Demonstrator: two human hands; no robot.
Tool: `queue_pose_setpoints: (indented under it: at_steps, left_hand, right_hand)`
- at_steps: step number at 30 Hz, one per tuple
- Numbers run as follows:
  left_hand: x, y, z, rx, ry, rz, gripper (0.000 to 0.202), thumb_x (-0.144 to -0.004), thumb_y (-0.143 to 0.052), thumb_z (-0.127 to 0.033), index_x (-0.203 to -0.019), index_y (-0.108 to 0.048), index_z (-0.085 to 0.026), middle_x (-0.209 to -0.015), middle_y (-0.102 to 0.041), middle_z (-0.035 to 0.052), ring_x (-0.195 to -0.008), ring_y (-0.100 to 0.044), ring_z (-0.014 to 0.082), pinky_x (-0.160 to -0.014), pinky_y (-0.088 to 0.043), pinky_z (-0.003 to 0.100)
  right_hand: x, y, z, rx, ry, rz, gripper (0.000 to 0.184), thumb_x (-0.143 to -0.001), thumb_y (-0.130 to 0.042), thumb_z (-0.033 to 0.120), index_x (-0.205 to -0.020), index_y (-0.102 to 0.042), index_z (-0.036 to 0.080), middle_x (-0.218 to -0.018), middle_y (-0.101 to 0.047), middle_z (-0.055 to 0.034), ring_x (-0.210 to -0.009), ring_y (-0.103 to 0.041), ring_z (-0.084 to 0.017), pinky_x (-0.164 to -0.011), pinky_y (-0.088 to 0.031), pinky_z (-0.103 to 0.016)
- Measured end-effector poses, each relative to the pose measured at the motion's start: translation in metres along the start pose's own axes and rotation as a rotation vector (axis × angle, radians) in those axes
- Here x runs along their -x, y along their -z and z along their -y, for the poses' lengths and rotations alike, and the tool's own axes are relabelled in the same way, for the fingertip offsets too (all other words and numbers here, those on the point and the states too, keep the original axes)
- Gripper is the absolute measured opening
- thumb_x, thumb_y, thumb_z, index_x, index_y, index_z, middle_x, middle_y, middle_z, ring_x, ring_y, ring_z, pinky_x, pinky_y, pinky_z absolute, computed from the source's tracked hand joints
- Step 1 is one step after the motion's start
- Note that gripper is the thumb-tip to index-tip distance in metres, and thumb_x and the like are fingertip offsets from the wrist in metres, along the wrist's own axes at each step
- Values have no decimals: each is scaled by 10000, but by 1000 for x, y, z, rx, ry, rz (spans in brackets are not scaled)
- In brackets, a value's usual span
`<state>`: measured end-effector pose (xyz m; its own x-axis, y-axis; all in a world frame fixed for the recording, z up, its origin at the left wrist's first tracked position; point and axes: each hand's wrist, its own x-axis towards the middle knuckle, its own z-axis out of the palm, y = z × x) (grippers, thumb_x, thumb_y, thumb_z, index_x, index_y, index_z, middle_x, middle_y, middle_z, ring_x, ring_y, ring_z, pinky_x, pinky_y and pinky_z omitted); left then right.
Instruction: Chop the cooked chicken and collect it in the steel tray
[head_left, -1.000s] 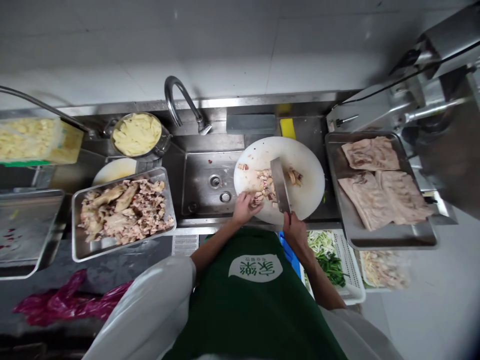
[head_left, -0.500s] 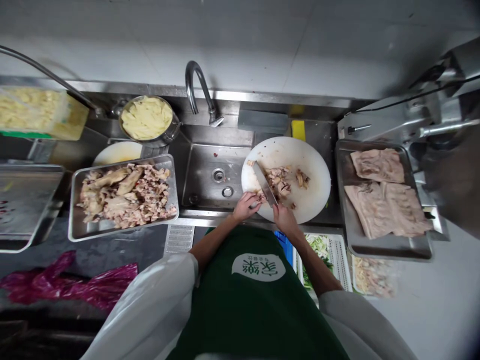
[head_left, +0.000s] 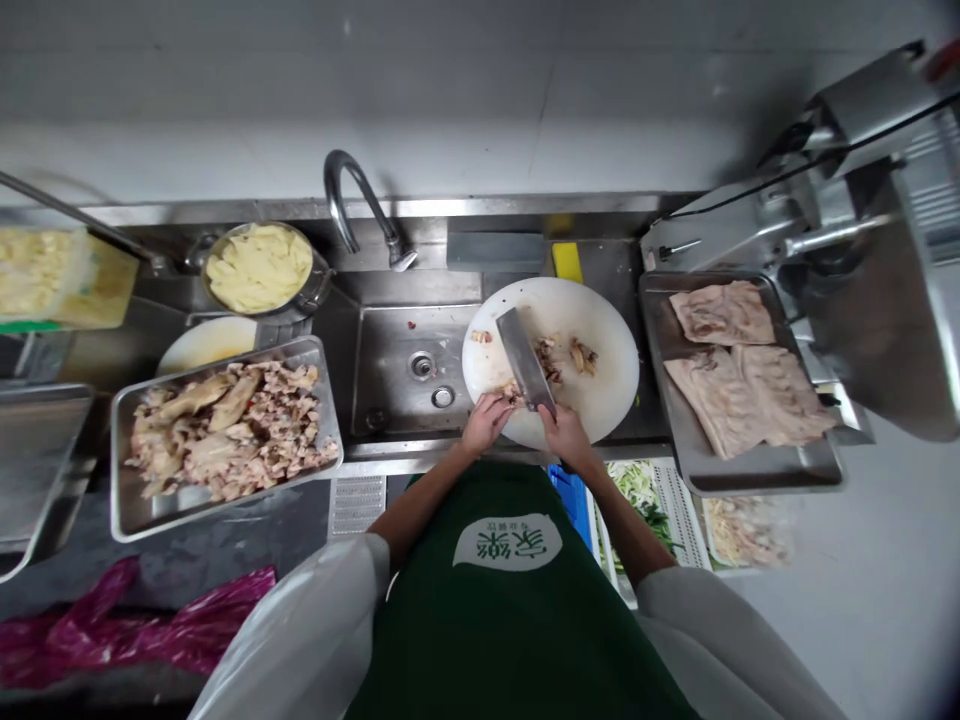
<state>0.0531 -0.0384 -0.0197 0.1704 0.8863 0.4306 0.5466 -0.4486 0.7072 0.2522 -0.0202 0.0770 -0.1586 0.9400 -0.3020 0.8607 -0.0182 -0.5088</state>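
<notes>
My right hand (head_left: 567, 438) grips the handle of a cleaver (head_left: 526, 362), its broad blade tilted so the flat side shows, over the round white cutting board (head_left: 621, 385). Just left of the blade, my left hand (head_left: 486, 420) has its fingers bent and pressed on a small piece of meat (head_left: 513, 394) near the board's front edge. Chopped meat (head_left: 548, 358) lies partly hidden behind the blade. A separate clump of meat (head_left: 583, 357) rests farther right, and a few bits (head_left: 481, 337) sit at the board's left edge.
Left of the sink (head_left: 390, 345) stands a metal tray (head_left: 335, 420) of chopped meat, with a pot of pale slices (head_left: 259, 268) behind it. On the right, another tray (head_left: 720, 478) bears slabs of meat (head_left: 750, 395) beside a slicing machine (head_left: 885, 290). A faucet (head_left: 367, 200) arches over the sink.
The cleaver's blade has turned flatter, showing more of its side. My left hand stays at the meat by the board's front edge. The whole view has shifted slightly.
</notes>
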Motion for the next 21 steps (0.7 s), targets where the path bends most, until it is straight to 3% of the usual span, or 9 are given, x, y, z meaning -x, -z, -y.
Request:
queue_pose_setpoints:
  at_steps: [3, 5, 7, 11, 13, 16, 18, 21]
  left_hand:
    - [-40, -2, -15, 23, 56, -78, 175, -995, -551, -274, -1058, -693, -193, -1037, -660, 93, -1038, -609, 206, -927, -528, 361]
    - [-80, -10, -24, 15, 74, -40, 213, -1007, -501, -244, -1091, -690, -191, -1076, -657, 100, -1077, -592, 213, -967, -503, 373]
    - [-125, -27, -29, -29, 23, 132, 270, -1006, -462, -207, -1156, -686, -193, -1148, -653, 107, -1121, -568, 227, -1011, -468, 395]
    - [-196, -70, -29, -216, -146, 638, 376, -959, -454, -115, -1240, -679, -226, -1262, -637, 99, -1240, -489, 265, -1097, -365, 468]
    - [-215, -84, -27, -321, -162, 793, 373, -931, -473, -93, -1205, -697, -211, -1275, -628, 114, -1277, -453, 293, -1120, -316, 519]
    - [-232, -90, -26, -408, -133, 891, 272, -884, -574, -140, -1097, -736, -184, -1287, -603, 144, -1292, -423, 350, -1105, -301, 558]
    - [-239, -83, -26, -354, -108, 930, 205, -858, -629, -187, -1025, -750, -189, -1240, -620, 130, -1243, -460, 341, -1071, -347, 507]
    - [-246, -55, -22, -119, -2, 937, 163, -881, -611, -261, -935, -732, -166, -980, -663, 68, -979, -572, 234, -902, -446, 346]
  right_hand:
    - [11, 28, -36, -95, -84, -187, 401, -991, -388, 416, -949, -678, 143, -892, -732, -166, -870, -683, -269, -750, -464, -309]
    - [24, 42, -62, -142, -183, -300, 428, -963, -398, 483, -869, -657, 156, -801, -708, -150, -791, -670, -261, -692, -448, -307]
    - [39, 51, -84, -192, -285, -370, 454, -943, -395, 539, -783, -618, 176, -692, -664, -113, -680, -630, -233, -631, -422, -300]
    - [68, 52, -111, -268, -445, -430, 475, -918, -394, 597, -706, -555, 203, -593, -599, -68, -553, -535, -188, -550, -361, -290]
    - [79, 47, -116, -287, -519, -423, 484, -907, -398, 612, -691, -554, 207, -591, -601, -80, -554, -537, -192, -534, -346, -290]
    - [97, 41, -119, -325, -589, -348, 503, -920, -380, 605, -729, -603, 196, -578, -604, -86, -565, -565, -206, -524, -343, -288]
    - [111, 42, -118, -315, -576, -279, 501, -935, -366, 578, -790, -641, 185, -576, -606, -77, -564, -578, -210, -527, -341, -287]
    - [132, 48, -112, -249, -482, -122, 484, -961, -360, 533, -890, -672, 171, -597, -627, -73, -556, -594, -215, -539, -340, -291]
